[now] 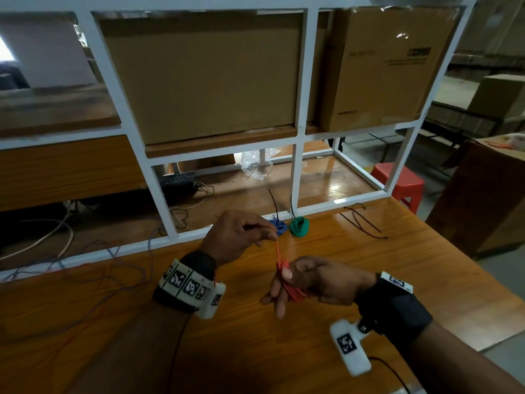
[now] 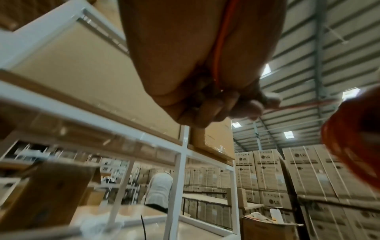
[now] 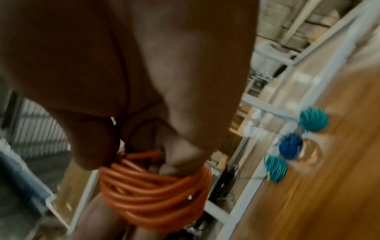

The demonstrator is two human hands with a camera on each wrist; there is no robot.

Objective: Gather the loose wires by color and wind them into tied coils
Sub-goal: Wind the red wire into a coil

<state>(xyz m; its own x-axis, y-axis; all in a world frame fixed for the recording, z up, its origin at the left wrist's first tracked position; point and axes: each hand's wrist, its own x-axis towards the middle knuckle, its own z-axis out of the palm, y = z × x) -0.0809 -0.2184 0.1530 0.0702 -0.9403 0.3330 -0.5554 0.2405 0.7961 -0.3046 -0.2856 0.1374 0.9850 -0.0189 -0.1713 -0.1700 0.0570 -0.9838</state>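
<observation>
Nearest the body, the right hand [image 1: 315,281] is held over the wooden table [image 1: 369,280], with a bundle of red wire [image 1: 294,290] looped round its outstretched fingers [image 1: 279,305]; the thumb presses the top of the loops against them; in the right wrist view the same coil [image 3: 156,193] shows as many orange-red turns stacked round the fingers, with a cut end poking out near the thumb. A single strand of the red wire [image 1: 277,250] runs up from the bundle to the left hand [image 1: 235,237], which is raised a little higher and further out; its thumb and forefinger pinch the strand at their tips, the other fingers curled in; in the left wrist view the wire [image 2: 218,48] also runs along the palm and leaves the fingertips [image 2: 251,108] taut toward the coil.

Further out on the table, near the white frame [image 1: 295,177], lie a blue coil [image 1: 277,227] and a green coil [image 1: 299,226], just beside each other, each with a black tie sticking up; the right wrist view shows a second green coil [image 3: 275,167] close to the blue one [image 3: 291,148]. To the right lie loose black ties [image 1: 363,220]; to the left, loose blue and red wires [image 1: 85,268] trail over the table edge. Behind the frame stand cardboard boxes [image 1: 204,75]; a red stool [image 1: 400,183] sits on the floor beyond.
</observation>
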